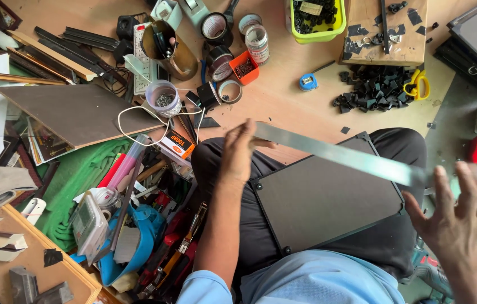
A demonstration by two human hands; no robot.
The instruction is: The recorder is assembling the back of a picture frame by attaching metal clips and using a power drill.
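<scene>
- The left hand (238, 152) pinches 1 end of a long flat steel ruler (334, 153).
- The right hand (458, 217), fingers spread, supports its other end.
- It spans a dark rectangular backing board (323, 202) on the lap.
- It looks stiff, thin and slippery; its ends are best gripped.

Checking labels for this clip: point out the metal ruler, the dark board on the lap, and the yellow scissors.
ruler (334, 153), head view, middle of the blade.
board (323, 202), head view, centre of its dark face.
scissors (420, 85), head view, on a yellow handle loop.
</scene>
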